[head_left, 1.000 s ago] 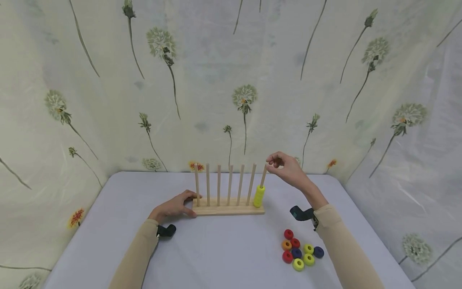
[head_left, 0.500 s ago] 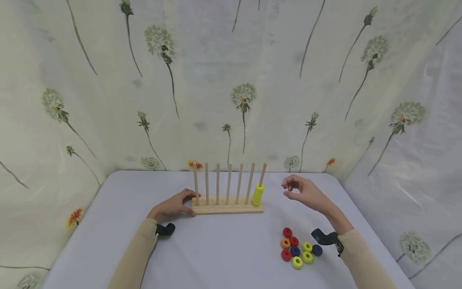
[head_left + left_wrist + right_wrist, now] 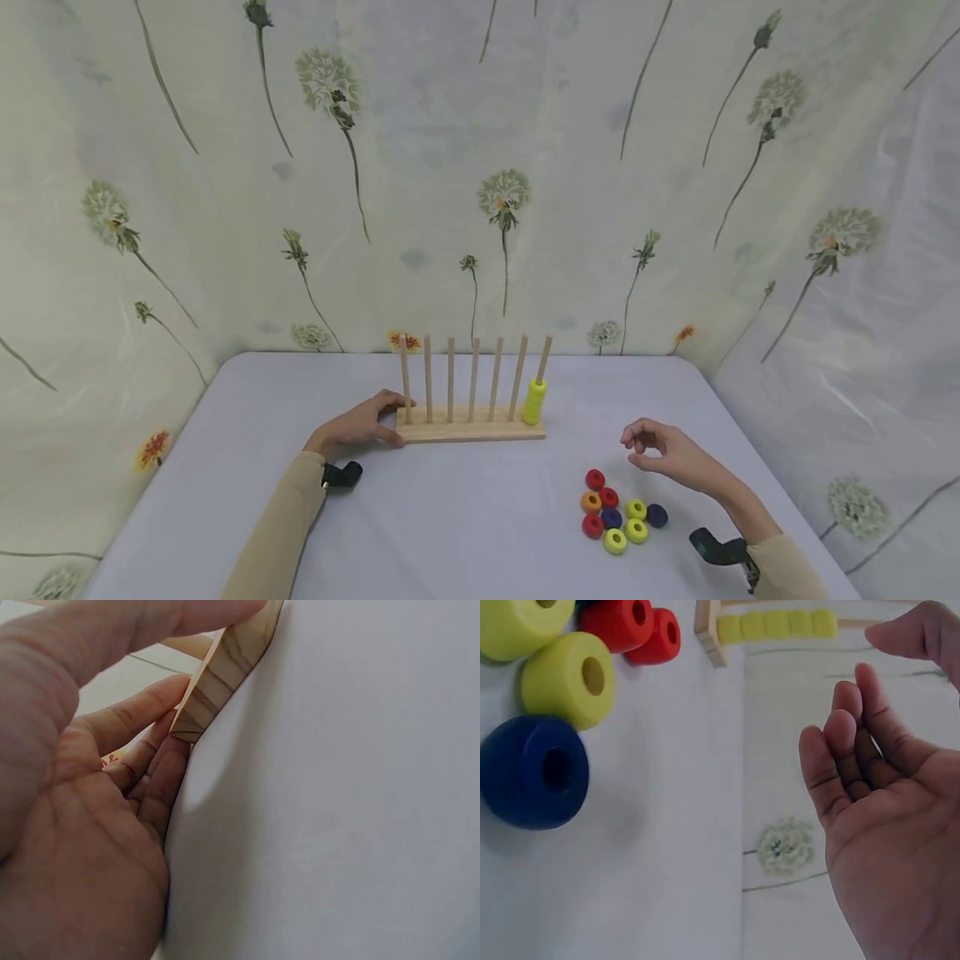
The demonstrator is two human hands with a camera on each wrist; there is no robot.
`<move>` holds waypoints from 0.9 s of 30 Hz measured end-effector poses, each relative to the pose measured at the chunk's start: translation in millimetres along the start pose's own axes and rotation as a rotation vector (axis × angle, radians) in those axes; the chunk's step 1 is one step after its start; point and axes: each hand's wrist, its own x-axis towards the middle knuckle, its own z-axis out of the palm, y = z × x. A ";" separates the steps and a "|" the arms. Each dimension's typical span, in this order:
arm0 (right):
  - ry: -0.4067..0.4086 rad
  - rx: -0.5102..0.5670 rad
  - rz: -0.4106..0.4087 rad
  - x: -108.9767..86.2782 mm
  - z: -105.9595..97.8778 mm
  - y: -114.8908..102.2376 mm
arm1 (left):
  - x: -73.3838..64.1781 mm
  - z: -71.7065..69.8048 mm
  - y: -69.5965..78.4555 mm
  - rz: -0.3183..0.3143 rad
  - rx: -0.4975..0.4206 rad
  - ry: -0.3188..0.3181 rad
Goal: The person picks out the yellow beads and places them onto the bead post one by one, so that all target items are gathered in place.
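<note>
A wooden peg stand (image 3: 472,432) with several upright pegs stands on the table. Its rightmost peg carries a stack of yellow beads (image 3: 534,402); the other pegs are bare. My left hand (image 3: 360,423) grips the left end of the base, thumb in front and fingers behind; the left wrist view has the thumb and fingertips at the wooden end (image 3: 225,671). Held above the table, my right hand (image 3: 678,457) has nothing between its loosely bent fingers (image 3: 821,769) and thumb. To its lower left lie loose beads, among them a blue bead (image 3: 657,516), yellow bead (image 3: 636,531) and orange bead (image 3: 591,502).
Several red beads, one being the red bead (image 3: 595,479), lie in the same cluster on the white tabletop (image 3: 465,517). Behind the table hangs a curtain (image 3: 420,167) printed with dandelions, which also runs along both sides.
My right hand has moved away from the top of the rightmost peg, down and to the right, towards the loose beads. The left hand stays on the peg stand.
</note>
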 end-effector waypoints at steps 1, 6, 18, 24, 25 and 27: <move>-0.007 0.001 0.013 -2.8 -0.2 3.3 | 0.1 -0.4 0.3 0.000 -0.001 -0.001; -0.069 0.024 0.069 -16.6 2.8 20.2 | 1.0 0.2 1.4 0.003 -0.007 -0.006; -0.123 0.016 0.229 -35.0 27.0 46.5 | 0.3 0.6 0.5 0.021 0.010 -0.001; -0.093 -0.034 0.238 -36.8 36.8 50.3 | 1.1 1.3 -0.1 -0.003 0.009 -0.001; -0.092 -0.032 0.236 -36.7 37.8 50.3 | 1.3 1.1 -0.2 -0.001 0.012 -0.002; -0.085 -0.034 0.236 -36.2 39.9 49.6 | 1.2 1.1 -0.2 -0.004 0.014 -0.003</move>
